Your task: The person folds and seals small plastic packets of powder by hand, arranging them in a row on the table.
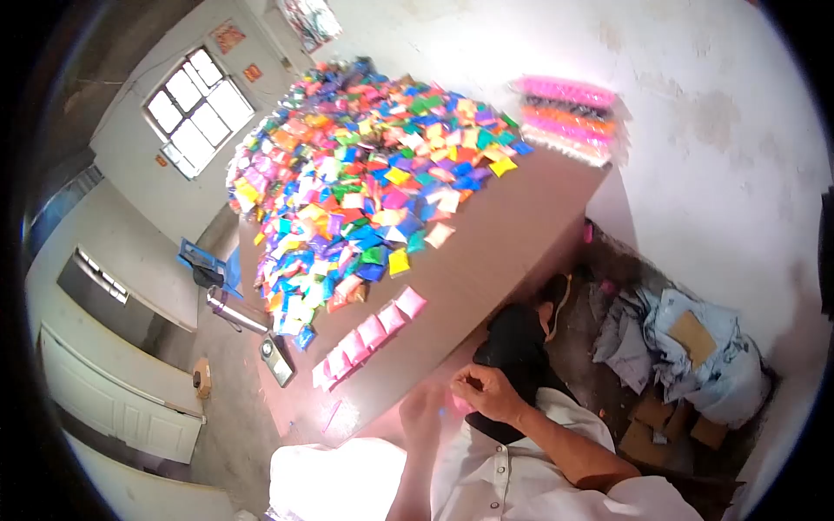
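Note:
My right hand [488, 392] is in front of my lap near the table's front edge, its fingers curled in a pinch. A small pink patch shows beneath the fingertips, but what they hold is not clear. Beside it, my left hand [422, 410] is pale and blurred in bright light, so its fingers cannot be made out. On the table [486, 260], a row of pink packets [371, 332] lies near my hands. Behind them spreads a large heap of small, many-coloured packets [373, 174]. A thin pink stick [331, 417] lies near the table's left corner.
A dark phone-like device [277, 359] and a metal flask [236, 311] are by the left table edge. Larger bags [569, 117] are stacked at the back right. A white sheet or bag [337, 479] is beside me. Grey plastic bags [695, 356] and cardboard [645, 443] lie on the right floor.

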